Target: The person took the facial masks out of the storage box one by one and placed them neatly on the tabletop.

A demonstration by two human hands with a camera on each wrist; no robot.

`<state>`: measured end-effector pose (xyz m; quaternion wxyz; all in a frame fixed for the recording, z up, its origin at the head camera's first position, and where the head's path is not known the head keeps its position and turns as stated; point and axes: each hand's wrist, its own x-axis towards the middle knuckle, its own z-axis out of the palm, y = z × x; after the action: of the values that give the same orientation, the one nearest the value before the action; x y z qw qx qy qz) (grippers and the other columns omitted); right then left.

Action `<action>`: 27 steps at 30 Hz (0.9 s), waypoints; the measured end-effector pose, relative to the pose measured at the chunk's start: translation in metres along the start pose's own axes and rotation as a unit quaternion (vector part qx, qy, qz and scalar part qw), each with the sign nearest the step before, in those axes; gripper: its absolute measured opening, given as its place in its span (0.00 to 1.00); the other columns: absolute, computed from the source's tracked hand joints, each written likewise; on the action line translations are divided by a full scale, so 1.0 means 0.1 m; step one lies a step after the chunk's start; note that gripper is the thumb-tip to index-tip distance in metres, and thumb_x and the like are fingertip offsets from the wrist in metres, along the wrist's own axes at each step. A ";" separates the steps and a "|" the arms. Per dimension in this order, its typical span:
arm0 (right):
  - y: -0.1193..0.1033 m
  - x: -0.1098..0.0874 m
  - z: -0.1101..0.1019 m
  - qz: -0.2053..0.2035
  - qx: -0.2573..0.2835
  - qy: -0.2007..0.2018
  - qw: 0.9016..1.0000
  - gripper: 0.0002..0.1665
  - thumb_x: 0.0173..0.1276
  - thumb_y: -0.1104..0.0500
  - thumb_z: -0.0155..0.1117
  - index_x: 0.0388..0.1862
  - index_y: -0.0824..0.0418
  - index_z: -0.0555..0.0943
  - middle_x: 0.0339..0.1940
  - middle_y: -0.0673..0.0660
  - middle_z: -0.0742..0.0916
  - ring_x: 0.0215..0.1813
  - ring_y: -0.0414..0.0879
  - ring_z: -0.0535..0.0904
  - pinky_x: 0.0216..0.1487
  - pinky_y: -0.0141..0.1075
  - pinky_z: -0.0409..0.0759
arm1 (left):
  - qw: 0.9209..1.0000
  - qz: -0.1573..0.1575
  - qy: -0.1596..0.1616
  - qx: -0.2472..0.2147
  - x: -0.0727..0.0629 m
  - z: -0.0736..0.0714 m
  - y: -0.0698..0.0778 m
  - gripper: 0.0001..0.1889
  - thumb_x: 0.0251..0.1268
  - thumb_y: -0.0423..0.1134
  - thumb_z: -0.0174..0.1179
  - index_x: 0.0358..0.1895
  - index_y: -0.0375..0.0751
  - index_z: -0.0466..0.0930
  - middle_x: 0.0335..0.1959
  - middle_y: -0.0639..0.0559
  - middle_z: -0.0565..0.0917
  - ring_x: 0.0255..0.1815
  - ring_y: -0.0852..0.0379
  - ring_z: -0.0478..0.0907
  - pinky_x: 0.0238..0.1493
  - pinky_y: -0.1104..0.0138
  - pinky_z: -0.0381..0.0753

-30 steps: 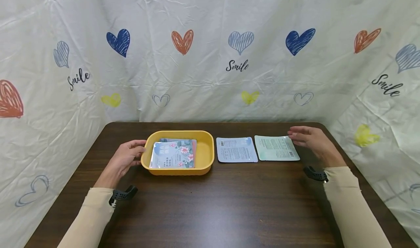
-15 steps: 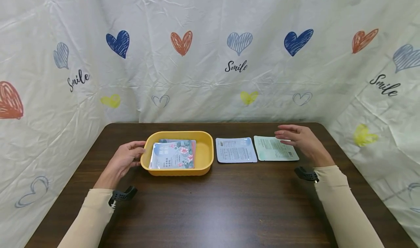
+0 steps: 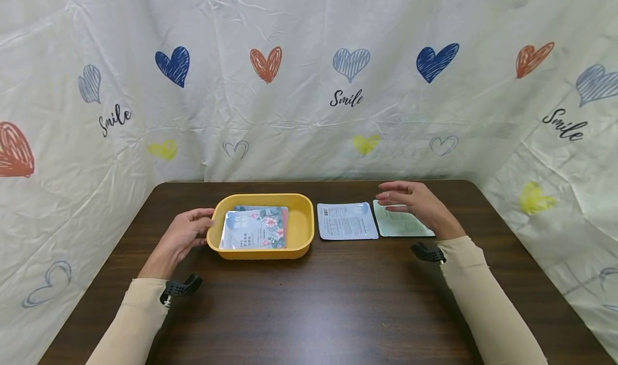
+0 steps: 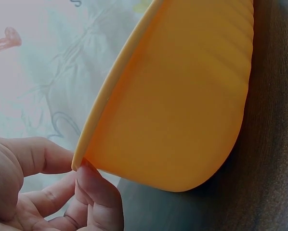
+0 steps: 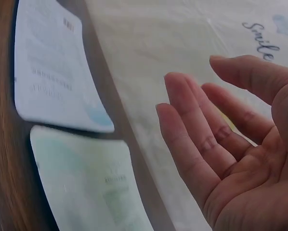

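My left hand (image 3: 181, 236) pinches the left rim of a yellow plastic basket (image 3: 303, 228); in the left wrist view, thumb and finger meet at the basket's rim (image 4: 101, 98). Inside lie overlapping face mask packets, the top one a pale blue packet (image 3: 248, 231) printed with pink flowers. My right hand (image 3: 417, 201), fingers relaxed and holding nothing, hovers over a pale green face mask packet (image 3: 403, 223), hiding part of it. Left of that lies a light blue face mask packet (image 3: 347, 221), flat on the table. Both appear in the right wrist view, below the hand.
The dark wooden table (image 3: 309, 306) carries the basket and packets near its far edge. A white cloth (image 3: 299, 155) with hearts and "Smile" lettering hangs behind and along both sides. Each wrist wears a black strap (image 3: 427, 252).
My right hand has moved left from the green packet's right end to above its left part. My left hand stays at the basket's rim, and the packets lie where they were.
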<state>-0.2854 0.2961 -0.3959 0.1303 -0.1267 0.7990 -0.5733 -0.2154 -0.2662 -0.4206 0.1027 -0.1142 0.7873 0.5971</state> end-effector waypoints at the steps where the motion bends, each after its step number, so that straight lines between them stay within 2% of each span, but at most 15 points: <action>1: -0.01 0.02 0.03 0.001 0.007 -0.004 1.000 0.29 0.76 0.52 0.62 0.70 0.64 0.73 0.63 0.71 0.82 0.59 0.52 0.85 0.58 0.42 0.83 | 1.000 0.000 0.000 0.000 0.00 0.00 0.00 0.28 0.77 0.39 0.55 0.76 0.38 0.65 0.70 0.36 0.69 0.54 0.43 0.75 0.46 0.68 0.84; 6: -0.08 0.11 0.15 -0.004 0.037 -0.022 0.999 0.30 0.74 0.53 0.64 0.70 0.64 0.73 0.63 0.71 0.82 0.62 0.57 0.82 0.62 0.48 0.80 | 1.000 0.001 0.001 0.001 0.00 0.00 0.00 0.27 0.77 0.39 0.55 0.75 0.38 0.65 0.70 0.36 0.70 0.54 0.43 0.76 0.45 0.67 0.84; 9: -0.12 0.17 0.22 -0.008 0.049 -0.028 0.998 0.30 0.74 0.54 0.64 0.70 0.64 0.73 0.63 0.71 0.82 0.62 0.57 0.83 0.63 0.50 0.79 | 1.000 0.001 0.001 0.001 0.00 0.00 0.00 0.27 0.77 0.38 0.55 0.75 0.38 0.65 0.69 0.35 0.70 0.53 0.44 0.76 0.45 0.67 0.84; 16: -0.21 0.27 0.37 -0.009 0.073 -0.042 0.996 0.28 0.74 0.57 0.64 0.70 0.65 0.73 0.62 0.73 0.81 0.61 0.58 0.83 0.59 0.44 0.82 | 1.000 0.002 0.002 -0.003 0.01 0.00 -0.01 0.27 0.76 0.39 0.55 0.75 0.38 0.65 0.69 0.35 0.71 0.52 0.45 0.76 0.44 0.67 0.84; 23: -0.29 0.36 0.51 -0.016 0.074 -0.057 0.996 0.27 0.75 0.58 0.63 0.69 0.64 0.74 0.56 0.61 0.88 0.62 0.62 0.81 0.58 0.43 0.83 | 1.000 0.001 0.000 -0.005 0.01 -0.01 -0.02 0.27 0.76 0.39 0.55 0.75 0.38 0.65 0.69 0.35 0.71 0.52 0.45 0.77 0.45 0.67 0.84; 27: -0.34 0.40 0.59 -0.021 0.072 -0.065 0.995 0.27 0.75 0.58 0.63 0.70 0.64 0.74 0.58 0.66 0.86 0.61 0.59 0.83 0.59 0.44 0.82 | 1.000 0.001 -0.001 -0.005 0.02 -0.01 -0.01 0.27 0.77 0.39 0.55 0.75 0.38 0.65 0.69 0.36 0.70 0.52 0.45 0.77 0.44 0.67 0.84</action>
<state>-0.2999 0.2196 -0.3840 0.1787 -0.1714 0.7427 -0.6221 -0.2165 -0.2671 -0.4221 0.1026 -0.1137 0.7845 0.6009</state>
